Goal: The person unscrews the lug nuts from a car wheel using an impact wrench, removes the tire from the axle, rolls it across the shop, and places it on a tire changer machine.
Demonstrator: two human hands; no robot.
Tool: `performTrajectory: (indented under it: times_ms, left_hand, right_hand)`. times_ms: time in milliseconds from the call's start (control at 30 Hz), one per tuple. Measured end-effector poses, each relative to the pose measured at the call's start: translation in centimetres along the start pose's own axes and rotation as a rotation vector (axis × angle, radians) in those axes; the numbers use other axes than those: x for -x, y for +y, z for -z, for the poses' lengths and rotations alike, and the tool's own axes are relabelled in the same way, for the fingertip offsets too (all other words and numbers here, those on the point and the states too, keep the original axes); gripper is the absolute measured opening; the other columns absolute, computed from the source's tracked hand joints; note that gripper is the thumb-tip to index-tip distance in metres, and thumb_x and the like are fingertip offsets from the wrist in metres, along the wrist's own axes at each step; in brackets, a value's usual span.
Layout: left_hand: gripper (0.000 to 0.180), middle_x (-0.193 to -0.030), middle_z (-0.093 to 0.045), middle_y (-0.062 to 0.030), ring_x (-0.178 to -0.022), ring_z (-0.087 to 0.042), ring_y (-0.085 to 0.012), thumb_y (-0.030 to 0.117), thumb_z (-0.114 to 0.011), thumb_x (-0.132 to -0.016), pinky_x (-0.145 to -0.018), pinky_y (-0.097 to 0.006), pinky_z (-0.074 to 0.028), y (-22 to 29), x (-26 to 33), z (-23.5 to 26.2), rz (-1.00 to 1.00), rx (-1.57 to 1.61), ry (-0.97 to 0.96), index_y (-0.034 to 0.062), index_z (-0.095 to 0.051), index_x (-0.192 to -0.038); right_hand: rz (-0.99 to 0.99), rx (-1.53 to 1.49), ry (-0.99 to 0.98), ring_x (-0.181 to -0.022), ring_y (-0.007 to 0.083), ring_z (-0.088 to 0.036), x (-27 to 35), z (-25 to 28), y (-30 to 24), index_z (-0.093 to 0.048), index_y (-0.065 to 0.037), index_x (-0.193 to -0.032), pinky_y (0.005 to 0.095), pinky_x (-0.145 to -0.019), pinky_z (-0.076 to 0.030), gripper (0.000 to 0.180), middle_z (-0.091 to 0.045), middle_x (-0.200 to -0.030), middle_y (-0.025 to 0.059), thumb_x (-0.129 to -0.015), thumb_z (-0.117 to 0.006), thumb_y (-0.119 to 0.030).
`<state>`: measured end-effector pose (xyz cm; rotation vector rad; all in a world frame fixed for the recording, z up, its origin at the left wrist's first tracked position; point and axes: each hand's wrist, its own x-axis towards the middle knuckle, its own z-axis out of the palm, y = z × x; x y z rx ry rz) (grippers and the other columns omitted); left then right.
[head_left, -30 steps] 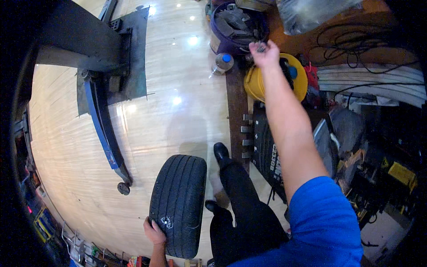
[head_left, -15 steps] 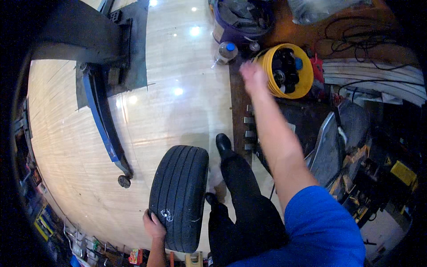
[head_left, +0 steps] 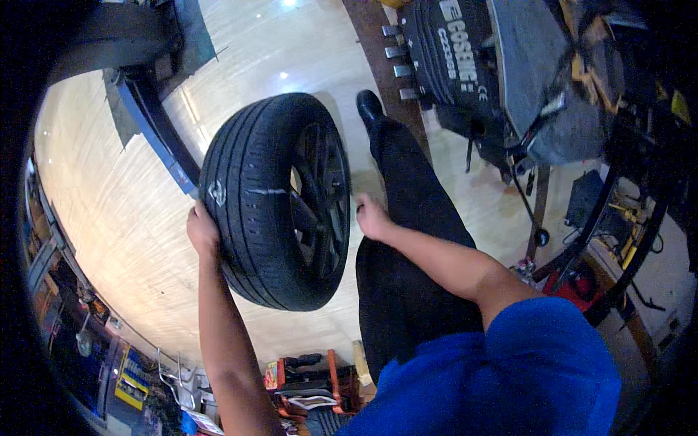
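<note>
A black car wheel [head_left: 243, 196], its tyre on a dark spoked rim, stands tilted in front of my legs, rim side facing right. White marks show on the tread. My left hand [head_left: 202, 231] lies against the tyre's left edge and grips it; the fingertips go out of sight behind the rubber. Close to the rim's right side, apart from the tyre, is my right hand [head_left: 373, 218]. Its fingers are curled closed, with a small dark bit at them that is too blurred to name.
A blue lift arm [head_left: 156, 134] reaches along the floor behind the wheel at left. On the right stands a black machine [head_left: 458, 58] with metal pedals [head_left: 396, 52] jutting toward my shoe [head_left: 369, 105]. Orange-framed equipment [head_left: 334, 378] and shelving are behind, at the lower edge.
My right hand has come back from beside the yellow bucket to the wheel. The wheel has been lifted or turned so its rim shows, with my left hand still on it. My view has shifted.
</note>
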<state>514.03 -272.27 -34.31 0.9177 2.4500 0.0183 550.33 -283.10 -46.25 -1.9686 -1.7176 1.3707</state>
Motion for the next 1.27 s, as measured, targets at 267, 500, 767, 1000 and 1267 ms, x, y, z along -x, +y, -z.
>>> performTrajectory:
  times_ms: [267, 500, 767, 1000, 1267]
  left_hand:
    - [0.056, -0.096, -0.060, -0.0271, -0.091, -0.058, -0.0387, 0.042, -0.036, -0.087, -0.081, -0.041, -0.042, -0.5, 1.4, -1.4, -0.011, 0.071, 0.010, -0.0079, -0.060, -0.098]
    - [0.060, -0.095, -0.059, -0.0300, -0.092, -0.057, -0.0394, 0.042, -0.033, -0.088, -0.082, -0.043, -0.041, 2.2, 1.6, -2.0, -0.101, -0.037, -0.011, -0.0118, -0.058, -0.096]
    - [0.061, -0.098, -0.056, -0.0325, -0.097, -0.054, -0.0444, 0.043, -0.031, -0.089, -0.083, -0.047, -0.040, 7.5, 3.5, -1.3, -0.247, -0.231, -0.006, -0.0110, -0.055, -0.099]
    - [0.052, -0.100, -0.056, -0.0296, -0.094, -0.054, -0.0428, 0.042, -0.032, -0.091, -0.082, -0.048, -0.041, 13.4, 12.7, -0.6, -0.593, -0.476, -0.092, -0.0046, -0.053, -0.100]
    - [0.053, -0.118, -0.050, -0.0194, -0.110, -0.049, -0.0380, 0.051, -0.039, -0.086, -0.089, -0.056, -0.038, 13.6, 27.3, -9.5, -0.910, -0.926, -0.035, 0.0074, -0.044, -0.116]
  right_hand:
    - [-0.657, -0.479, -0.553, -0.094, 0.0251, -0.055, 10.4, -2.3, 0.0, -0.054, 0.001, -0.109, 0.0366, -0.079, -0.044, 0.037, -0.059, -0.104, 0.0151, -0.085, -0.053, -0.027]
    - [-0.941, -0.658, -0.604, -0.129, 0.0313, -0.028, 14.2, -7.8, -6.4, -0.024, -0.008, -0.139, 0.0438, -0.101, -0.028, 0.077, -0.026, -0.143, 0.0121, -0.086, -0.027, -0.063]
    - [-0.986, -0.939, -0.284, -0.132, 0.0250, -0.024, 17.1, -11.6, -9.7, -0.017, -0.008, -0.140, 0.0338, -0.105, -0.022, 0.067, -0.020, -0.145, 0.0119, -0.091, -0.022, -0.053]
    - [-1.026, -1.560, -0.231, -0.118, 0.0192, -0.038, 22.0, -23.9, -17.4, -0.027, -0.020, -0.135, 0.0440, -0.095, -0.034, 0.053, -0.036, -0.135, 0.0013, -0.091, -0.035, -0.048]
    - [-0.447, -2.143, 0.447, -0.131, 0.0204, -0.029, 20.1, -13.6, -11.2, -0.024, -0.022, -0.140, 0.0472, -0.103, -0.028, 0.062, -0.035, -0.140, 0.0086, -0.089, -0.032, -0.056]
